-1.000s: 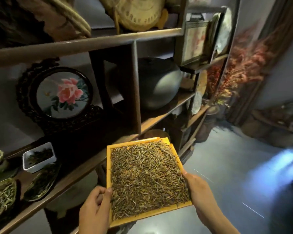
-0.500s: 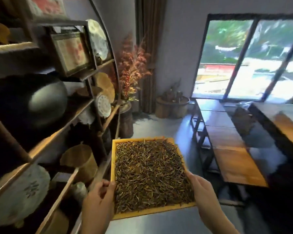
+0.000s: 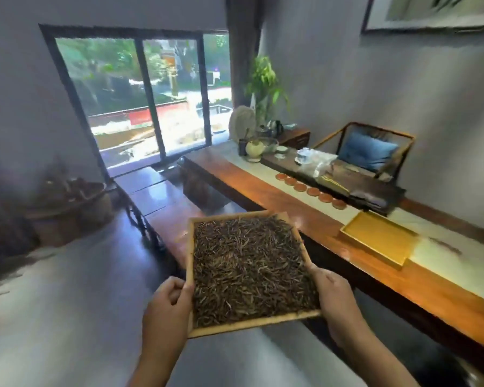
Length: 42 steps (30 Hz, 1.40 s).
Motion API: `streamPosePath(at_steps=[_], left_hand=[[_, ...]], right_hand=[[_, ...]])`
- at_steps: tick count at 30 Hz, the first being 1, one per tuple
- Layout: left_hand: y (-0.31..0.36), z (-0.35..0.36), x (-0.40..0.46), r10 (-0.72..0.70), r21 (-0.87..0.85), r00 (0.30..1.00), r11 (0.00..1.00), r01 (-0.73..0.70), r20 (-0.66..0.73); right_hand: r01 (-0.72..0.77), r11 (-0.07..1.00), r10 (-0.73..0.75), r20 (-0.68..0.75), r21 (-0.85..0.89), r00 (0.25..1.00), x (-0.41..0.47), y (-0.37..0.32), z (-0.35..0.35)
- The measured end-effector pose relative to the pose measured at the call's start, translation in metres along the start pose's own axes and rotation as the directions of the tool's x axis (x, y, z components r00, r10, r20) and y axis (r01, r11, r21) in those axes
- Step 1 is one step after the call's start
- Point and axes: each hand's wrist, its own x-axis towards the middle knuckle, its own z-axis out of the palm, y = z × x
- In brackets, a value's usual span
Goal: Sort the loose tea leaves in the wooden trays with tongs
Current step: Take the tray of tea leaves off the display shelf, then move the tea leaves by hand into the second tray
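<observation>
I carry a wooden tray point(image 3: 191, 247) in front of me, level and filled with dark loose tea leaves point(image 3: 249, 266). My left hand point(image 3: 166, 308) grips its left edge near the front corner. My right hand point(image 3: 333, 297) grips the right edge. A second, empty yellow wooden tray point(image 3: 379, 238) lies on the long wooden table point(image 3: 430, 297) to my right. A thin dark tool point(image 3: 444, 245) lies on the pale runner just right of the empty tray; it is too blurred to tell whether it is the tongs.
The table also carries a row of round orange coasters point(image 3: 310, 189), a dark tea board point(image 3: 369, 191) and teaware point(image 3: 256, 148) at its far end. A chair with a blue cushion point(image 3: 368, 152) stands behind. Low benches point(image 3: 157, 196) sit left of the table, before a large window point(image 3: 140, 99).
My view has swung right, away from the shelves and towards the window and the long table. Both hands keep the same hold on the tray of leaves.
</observation>
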Motion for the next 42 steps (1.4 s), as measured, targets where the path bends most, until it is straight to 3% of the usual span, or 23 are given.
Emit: streamPosePath(at_steps=[4,10,20,24,31,35,42], left_hand=[[0.037,0.084,0.026,0.127,-0.066,0.969,0.991,-0.115,0.212],[0.086,0.2,0.055,0.313,-0.139,0.843,0.95,-0.281,0.437],[0.143,0.355,0.12,0.442,-0.342,0.605,0.897,-0.28,0.662],[0.159,0.403,0.147,0.464,-0.357,0.549,0.886,-0.297,0.696],[0.169,0.476,0.18,0.456,-0.323,0.509,0.887,-0.331,0.73],[0.169,0.519,0.196,0.443,-0.327,0.503,0.894,-0.306,0.742],[0.158,0.594,0.223,0.338,-0.315,0.464,0.94,-0.128,0.819]], right_hand=[[-0.004,0.998,0.018,-0.247,0.058,0.969,0.014,0.006,-0.072],[-0.017,0.988,0.092,-0.499,0.153,0.862,0.032,0.02,-0.149],[0.02,0.988,0.107,-0.769,0.154,0.63,0.106,0.027,-0.209],[0.005,0.987,0.128,-0.815,0.159,0.565,0.143,0.026,-0.221],[0.038,0.983,0.136,-0.851,0.18,0.507,0.205,0.034,-0.251],[0.017,0.983,0.144,-0.836,0.18,0.529,0.246,0.047,-0.271],[-0.074,0.994,0.104,-0.814,0.075,0.571,0.322,0.081,-0.301]])
